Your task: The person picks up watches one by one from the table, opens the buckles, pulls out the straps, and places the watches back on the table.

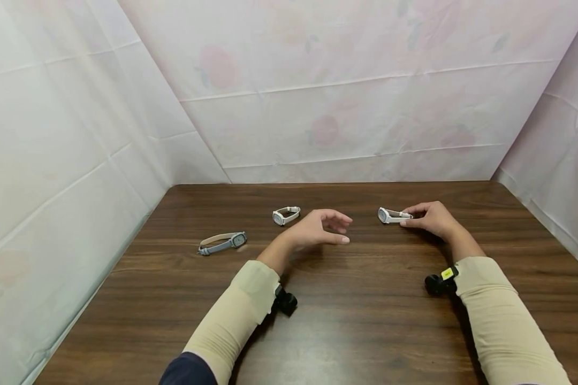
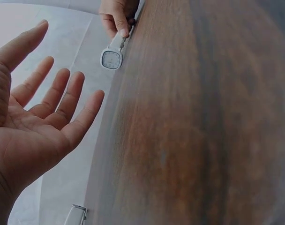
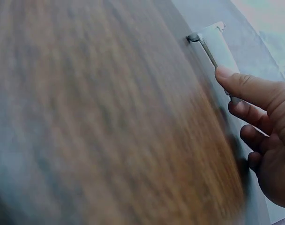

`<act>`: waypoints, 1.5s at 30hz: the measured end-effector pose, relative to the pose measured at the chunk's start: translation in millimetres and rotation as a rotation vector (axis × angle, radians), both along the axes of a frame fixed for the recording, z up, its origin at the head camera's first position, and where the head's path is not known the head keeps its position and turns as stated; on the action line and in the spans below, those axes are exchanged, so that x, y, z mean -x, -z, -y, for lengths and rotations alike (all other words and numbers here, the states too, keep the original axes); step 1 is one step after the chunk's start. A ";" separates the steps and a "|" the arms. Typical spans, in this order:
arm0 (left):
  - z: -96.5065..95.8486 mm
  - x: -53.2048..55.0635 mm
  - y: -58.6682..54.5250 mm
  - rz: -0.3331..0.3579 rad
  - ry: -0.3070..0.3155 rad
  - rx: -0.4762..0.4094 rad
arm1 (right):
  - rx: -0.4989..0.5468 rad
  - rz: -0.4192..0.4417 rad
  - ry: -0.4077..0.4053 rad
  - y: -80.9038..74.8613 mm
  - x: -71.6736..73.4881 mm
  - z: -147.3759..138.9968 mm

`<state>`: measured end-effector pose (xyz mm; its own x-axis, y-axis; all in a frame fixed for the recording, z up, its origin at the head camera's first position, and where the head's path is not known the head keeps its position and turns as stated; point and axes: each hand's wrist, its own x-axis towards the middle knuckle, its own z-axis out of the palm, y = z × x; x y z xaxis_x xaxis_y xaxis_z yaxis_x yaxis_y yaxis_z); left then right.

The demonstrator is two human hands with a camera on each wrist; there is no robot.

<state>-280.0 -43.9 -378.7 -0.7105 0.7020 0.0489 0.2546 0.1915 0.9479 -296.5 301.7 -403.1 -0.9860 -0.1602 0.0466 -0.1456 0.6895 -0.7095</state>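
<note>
My right hand (image 1: 433, 220) pinches the strap end of a white wristwatch (image 1: 388, 216) between thumb and fingers, at the right of the table. In the right wrist view the thumb lies along the pale strap (image 3: 222, 49). My left hand (image 1: 318, 229) hovers near the middle with fingers spread and relaxed, holding nothing. Just behind and left of it lies a second white wristwatch (image 1: 286, 215), its strap closed in a loop. Farther left rests a wristwatch with a blue-grey strap (image 1: 221, 243), tan on the inside. The left wrist view shows the held watch's square dial (image 2: 111, 59).
All of this is on a dark brown wooden table (image 1: 356, 321). Pale floral cloth (image 1: 347, 107) hangs behind the table's back edge and along both sides. A small black camera is strapped to each beige-sleeved wrist.
</note>
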 end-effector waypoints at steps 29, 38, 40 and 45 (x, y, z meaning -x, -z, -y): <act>-28.5 -3.4 8.6 0.296 -0.138 -0.260 | 0.196 -0.025 -0.131 -10.6 -16.5 19.2; -34.8 -5.6 9.6 0.485 -0.163 -0.392 | 0.230 -0.043 -0.186 -18.9 -25.6 28.8; -35.9 -6.0 10.0 0.508 -0.179 -0.401 | 0.232 -0.052 -0.197 -20.1 -27.1 30.9; -37.5 -6.9 9.8 0.557 -0.228 -0.426 | 0.249 -0.068 -0.230 -22.5 -29.6 35.5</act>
